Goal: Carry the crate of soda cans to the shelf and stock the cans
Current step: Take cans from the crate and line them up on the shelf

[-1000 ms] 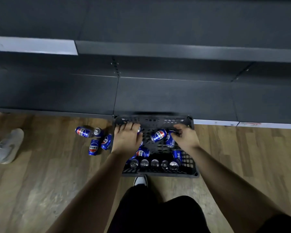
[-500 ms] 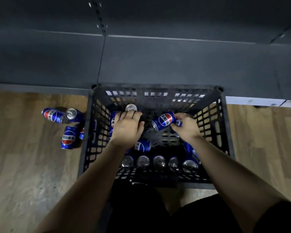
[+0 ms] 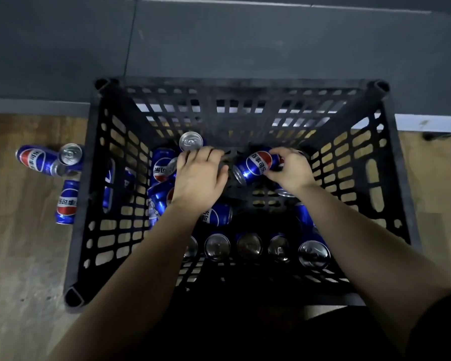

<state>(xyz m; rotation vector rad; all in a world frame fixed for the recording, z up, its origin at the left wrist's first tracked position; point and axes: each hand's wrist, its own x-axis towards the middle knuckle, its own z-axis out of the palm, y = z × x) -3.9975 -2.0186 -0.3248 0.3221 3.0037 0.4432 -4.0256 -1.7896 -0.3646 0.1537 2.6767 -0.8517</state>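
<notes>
Head camera is looking straight down into a black plastic crate (image 3: pixel 240 84), which is sitting on a wooden floor (image 3: pixel 24 256) next to the dark grey shelf base (image 3: pixel 245 43) that is running along beyond its far wall.

Both bare arms are reaching down inside the crate. The right hand (image 3: pixel 290 170) is pinching a blue soda can (image 3: pixel 258 164) that is lying on its side near the middle of the crate's far half. Its thumb is pressing the can's near side and its fingers are curling over the top. The can's silver end is pointing toward the left hand (image 3: pixel 199 178).

That left hand is hovering palm down over the crate's left half, fingers together and bent at the tips. The fingertips are reaching the near edge of an upright can (image 3: pixel 190 141) standing toward the far wall. Whether they are gripping anything beneath the palm cannot be told.

More cans are lying tumbled along the crate's left wall (image 3: pixel 162 165), and another is lying under the left wrist (image 3: pixel 218 216). A row of five upright cans (image 3: pixel 249 244) is standing along the crate's near wall, silver tops showing.

Outside the crate, on the floor just beside its left wall, three loose cans are resting: one lying farthest left (image 3: pixel 33 158), one standing next to it (image 3: pixel 71 155), and one lying nearer the camera (image 3: pixel 67 201).
</notes>
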